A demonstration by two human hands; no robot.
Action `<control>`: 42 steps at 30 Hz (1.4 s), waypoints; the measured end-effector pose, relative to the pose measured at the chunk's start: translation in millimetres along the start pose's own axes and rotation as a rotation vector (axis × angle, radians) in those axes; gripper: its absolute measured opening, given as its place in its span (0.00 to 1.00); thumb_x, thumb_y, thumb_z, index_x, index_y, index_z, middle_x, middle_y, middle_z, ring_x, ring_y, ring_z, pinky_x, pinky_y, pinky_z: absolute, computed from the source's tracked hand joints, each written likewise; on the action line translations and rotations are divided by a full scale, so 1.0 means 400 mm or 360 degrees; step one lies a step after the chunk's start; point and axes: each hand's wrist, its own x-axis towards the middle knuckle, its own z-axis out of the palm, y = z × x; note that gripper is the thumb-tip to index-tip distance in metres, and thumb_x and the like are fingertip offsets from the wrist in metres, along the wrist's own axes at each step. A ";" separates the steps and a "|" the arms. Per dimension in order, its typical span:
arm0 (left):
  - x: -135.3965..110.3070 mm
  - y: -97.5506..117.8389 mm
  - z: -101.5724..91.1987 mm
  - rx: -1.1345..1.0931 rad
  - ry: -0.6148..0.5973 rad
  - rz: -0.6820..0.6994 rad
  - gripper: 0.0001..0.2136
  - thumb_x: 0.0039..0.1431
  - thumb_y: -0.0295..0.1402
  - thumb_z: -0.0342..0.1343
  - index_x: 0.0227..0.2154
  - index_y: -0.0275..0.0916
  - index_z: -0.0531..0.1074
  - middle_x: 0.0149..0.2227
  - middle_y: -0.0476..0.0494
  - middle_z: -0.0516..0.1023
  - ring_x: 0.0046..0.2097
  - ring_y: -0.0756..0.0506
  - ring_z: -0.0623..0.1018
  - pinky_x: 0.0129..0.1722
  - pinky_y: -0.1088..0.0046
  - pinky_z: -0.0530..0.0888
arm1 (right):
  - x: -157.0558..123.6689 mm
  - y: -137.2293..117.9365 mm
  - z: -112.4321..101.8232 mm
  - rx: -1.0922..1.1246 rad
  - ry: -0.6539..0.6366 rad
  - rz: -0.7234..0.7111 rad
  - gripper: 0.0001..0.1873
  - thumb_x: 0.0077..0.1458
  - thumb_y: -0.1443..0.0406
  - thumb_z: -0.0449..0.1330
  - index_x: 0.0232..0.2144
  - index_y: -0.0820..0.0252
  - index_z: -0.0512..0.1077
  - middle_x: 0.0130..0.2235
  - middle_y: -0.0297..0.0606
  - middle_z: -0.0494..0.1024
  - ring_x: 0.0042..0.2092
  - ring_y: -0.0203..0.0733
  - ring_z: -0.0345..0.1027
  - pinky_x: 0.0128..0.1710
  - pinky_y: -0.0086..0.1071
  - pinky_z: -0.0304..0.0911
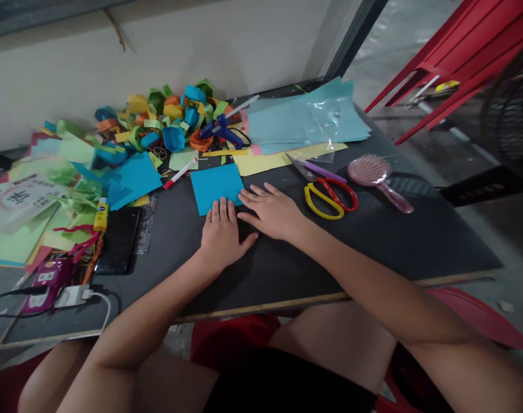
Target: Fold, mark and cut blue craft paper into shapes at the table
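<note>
A blue paper square lies flat on the dark table. My left hand lies palm down just below it, fingers stretched, fingertips touching its near edge. My right hand rests flat beside it, fingers spread, fingertips pressing the square's near right corner. Neither hand holds anything.
Scissors with yellow and red handles and a pink hairbrush lie to the right. A blue glue gun, a heap of folded coloured paper, light blue sheets, a red-capped pen, a glue stick, a black phone.
</note>
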 end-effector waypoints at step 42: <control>0.004 -0.041 0.000 -0.0067 0.0057 -0.0093 0.48 0.59 0.62 0.41 0.67 0.21 0.48 0.70 0.26 0.48 0.71 0.35 0.50 0.68 0.60 0.53 | 0.013 0.016 0.025 0.0179 -0.0027 -0.0127 0.38 0.65 0.51 0.44 0.68 0.70 0.49 0.70 0.51 0.46 0.71 0.54 0.40 0.69 0.51 0.45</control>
